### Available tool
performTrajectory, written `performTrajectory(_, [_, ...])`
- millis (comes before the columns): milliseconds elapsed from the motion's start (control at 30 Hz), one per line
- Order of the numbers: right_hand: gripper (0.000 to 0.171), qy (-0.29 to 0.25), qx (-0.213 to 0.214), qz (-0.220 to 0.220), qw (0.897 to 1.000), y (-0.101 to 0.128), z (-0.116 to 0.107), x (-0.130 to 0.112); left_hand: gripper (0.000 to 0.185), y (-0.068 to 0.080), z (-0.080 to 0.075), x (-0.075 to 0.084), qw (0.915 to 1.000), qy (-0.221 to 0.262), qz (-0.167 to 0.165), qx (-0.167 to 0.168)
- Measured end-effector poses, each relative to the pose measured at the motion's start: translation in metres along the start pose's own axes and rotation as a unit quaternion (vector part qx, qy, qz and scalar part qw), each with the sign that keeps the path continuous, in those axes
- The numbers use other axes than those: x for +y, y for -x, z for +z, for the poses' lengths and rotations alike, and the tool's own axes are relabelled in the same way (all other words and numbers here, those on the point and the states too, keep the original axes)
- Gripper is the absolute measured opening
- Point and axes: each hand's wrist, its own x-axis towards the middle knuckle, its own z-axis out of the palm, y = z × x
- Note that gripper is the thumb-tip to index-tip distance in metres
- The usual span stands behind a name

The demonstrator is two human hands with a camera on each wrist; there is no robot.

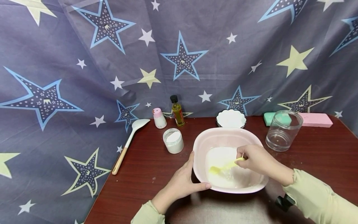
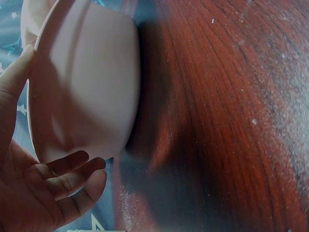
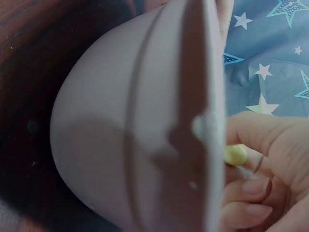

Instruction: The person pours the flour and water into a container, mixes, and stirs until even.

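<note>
Fingers (image 1: 244, 154) of the right hand (image 1: 255, 161) pinch a yellow spoon (image 1: 223, 167) inside the pink bowl (image 1: 221, 137), which sits on the red-brown table (image 1: 145, 168) and has white stuff in it. Relaxed fingers of the left hand (image 1: 181, 183) press on the bowl's rim. Behind stand one white jar (image 1: 173, 141), one oil bottle (image 1: 177, 110), one pink-capped bottle (image 1: 159, 118), one small dish (image 1: 231, 118), one glass jar (image 1: 283, 130), two blocks, and one big spoon (image 1: 129, 141). No writing can be read.

Soft even light, head view sharp but edge-warped; both wrist views dim, blurred close up.
</note>
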Motion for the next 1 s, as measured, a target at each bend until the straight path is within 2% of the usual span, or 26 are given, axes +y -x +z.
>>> performTrajectory(433, [0.024, 0.061, 0.041, 0.054, 0.996, -0.006, -0.004, 0.005, 0.124, 0.001, 0.000, 0.000, 1.0000, -0.002, -0.004, 0.000])
performTrajectory(867, [0.019, 0.073, 0.069, 0.076, 0.992, -0.002, -0.022, 0.022, 0.123, 0.001, 0.001, -0.002, 1.0000, 0.009, 0.003, 0.000])
performTrajectory(1000, [0.018, 0.073, 0.062, 0.089, 0.991, 0.000, -0.029, 0.025, 0.122, 0.001, 0.000, -0.002, 0.9999, 0.010, 0.006, 0.002])
